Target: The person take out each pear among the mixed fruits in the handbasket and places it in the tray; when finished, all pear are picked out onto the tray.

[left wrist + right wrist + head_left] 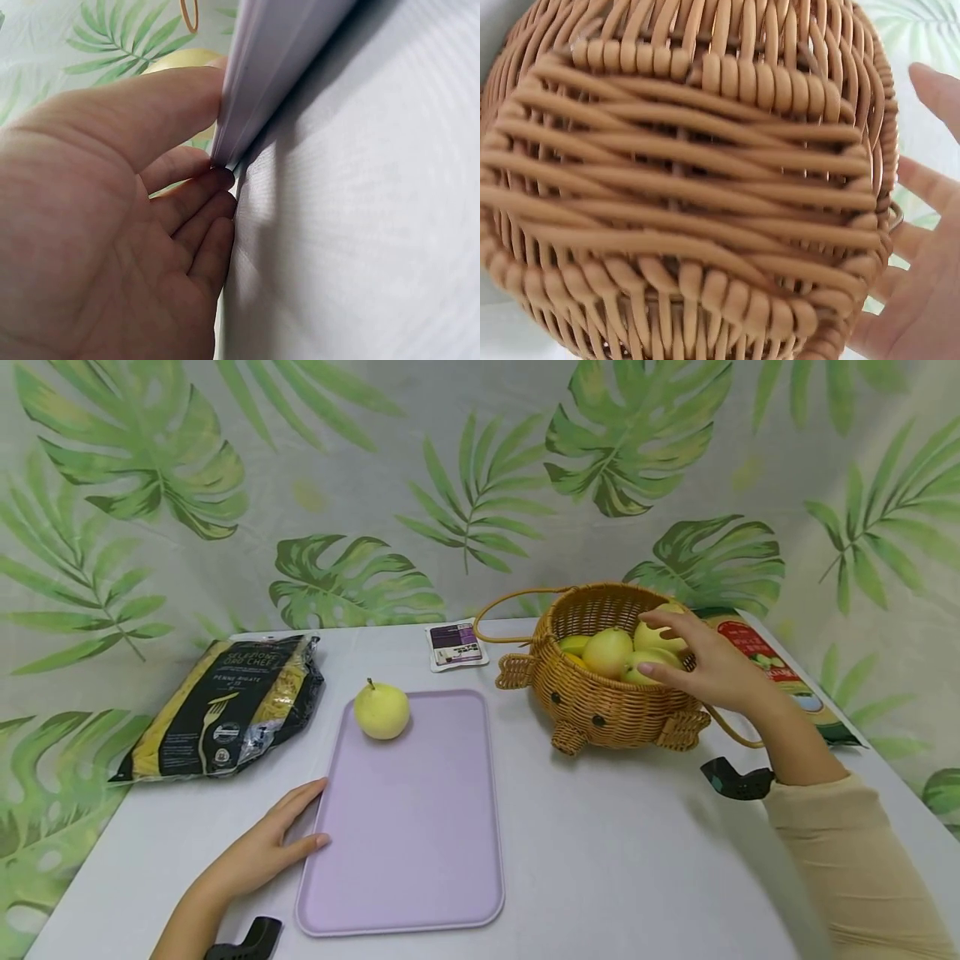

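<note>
My left hand (258,847) rests at the left edge of a lilac tray (408,827), thumb and fingertips touching its rim. In the left wrist view the left fingers (199,202) are loosely bent against the tray's side. One yellow-green pear (382,710) stands at the tray's far left corner, stem up. Over the right rim of a wicker basket (600,718) with an animal face, my right hand (708,660) is spread above several pears (608,652), thumb and fingers apart. The right wrist view shows the basket's woven ear (675,172) close up, with the right hand (922,255) beside it.
A black and yellow bag of penne (225,710) lies left of the tray. Behind the tray is a small white and purple packet (456,645). A green and red bag (780,668) lies behind the right hand. The basket's handle (495,610) loops out left, toward the packet.
</note>
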{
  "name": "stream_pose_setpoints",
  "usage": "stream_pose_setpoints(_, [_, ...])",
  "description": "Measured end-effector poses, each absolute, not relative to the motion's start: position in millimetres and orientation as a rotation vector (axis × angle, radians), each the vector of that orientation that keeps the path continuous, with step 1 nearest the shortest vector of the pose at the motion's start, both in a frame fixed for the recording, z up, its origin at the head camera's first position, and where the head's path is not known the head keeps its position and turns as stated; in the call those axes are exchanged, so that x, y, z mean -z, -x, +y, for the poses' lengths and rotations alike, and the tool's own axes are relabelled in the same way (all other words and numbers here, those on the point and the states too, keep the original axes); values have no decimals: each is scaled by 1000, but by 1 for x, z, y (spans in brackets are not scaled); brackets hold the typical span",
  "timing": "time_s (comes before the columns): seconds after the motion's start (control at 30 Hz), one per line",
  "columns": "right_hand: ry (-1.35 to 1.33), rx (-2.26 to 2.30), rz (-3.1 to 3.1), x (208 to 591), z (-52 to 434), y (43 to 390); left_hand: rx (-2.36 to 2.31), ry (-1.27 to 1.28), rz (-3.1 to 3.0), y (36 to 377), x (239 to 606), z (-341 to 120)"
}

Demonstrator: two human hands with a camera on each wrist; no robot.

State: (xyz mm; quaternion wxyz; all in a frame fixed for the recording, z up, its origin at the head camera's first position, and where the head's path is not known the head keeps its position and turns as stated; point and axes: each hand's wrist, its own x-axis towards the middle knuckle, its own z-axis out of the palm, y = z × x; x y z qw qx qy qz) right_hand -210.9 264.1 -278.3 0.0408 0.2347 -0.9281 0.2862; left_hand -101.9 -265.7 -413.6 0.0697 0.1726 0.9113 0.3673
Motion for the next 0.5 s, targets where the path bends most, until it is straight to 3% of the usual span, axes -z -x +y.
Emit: stream_pose_setpoints(0.5, [-726, -715, -3047, 274, 262, 225, -1111, -522, 2736, 103, 414, -266])
